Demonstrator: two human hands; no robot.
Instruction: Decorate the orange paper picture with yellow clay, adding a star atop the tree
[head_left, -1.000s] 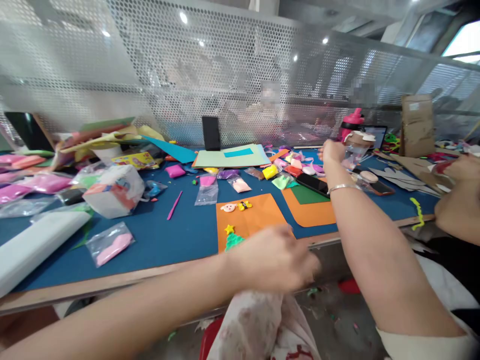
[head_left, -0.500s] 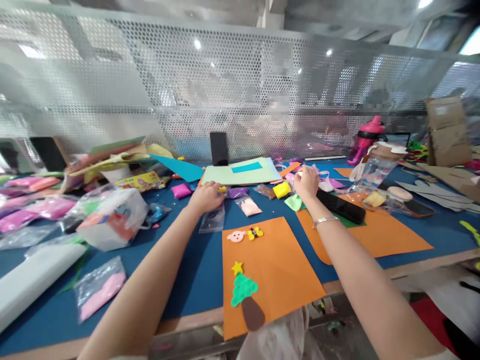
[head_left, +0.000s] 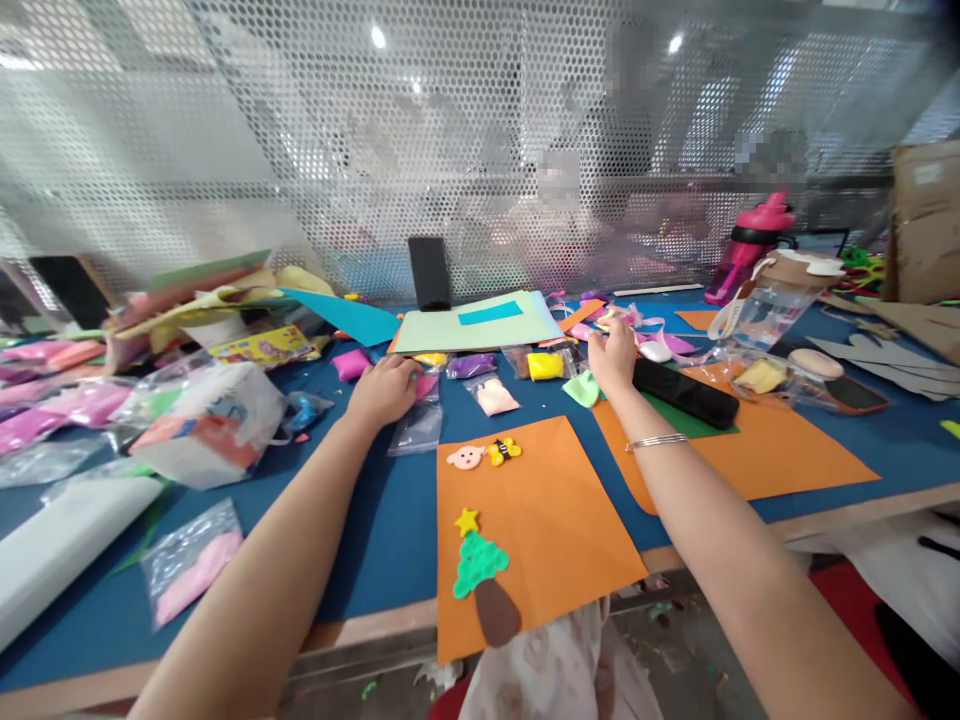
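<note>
My left hand [head_left: 386, 390] lies palm down on the blue table, fingers stretched forward, beside a clear plastic bag [head_left: 417, 428] with a bit of pink at its top. Farther right, my right hand [head_left: 613, 355] reaches into a pile of small bags, its fingers bent together over something pale that I cannot make out. A light green clay lump [head_left: 581, 390] lies just left of that wrist. Between my arms rests an orange sheet [head_left: 566, 520], bearing a green clay tree [head_left: 480, 565] with a brown trunk, a yellow star, a pink face and a yellow-black bee.
Yellow [head_left: 545, 366], purple [head_left: 471, 366] and pale pink [head_left: 493, 397] clay packets lie between my hands. A black phone [head_left: 686, 392] sits by my right forearm. Behind stand a pink bottle [head_left: 750, 245] and an upright dark phone [head_left: 430, 274]. A stuffed white bag [head_left: 214, 425] is left.
My left hand has shifted left and slightly nearer, uncovering a yellow packet and pink in the clear bag. My right hand stays over the same pile. The camera view has tilted a little.
</note>
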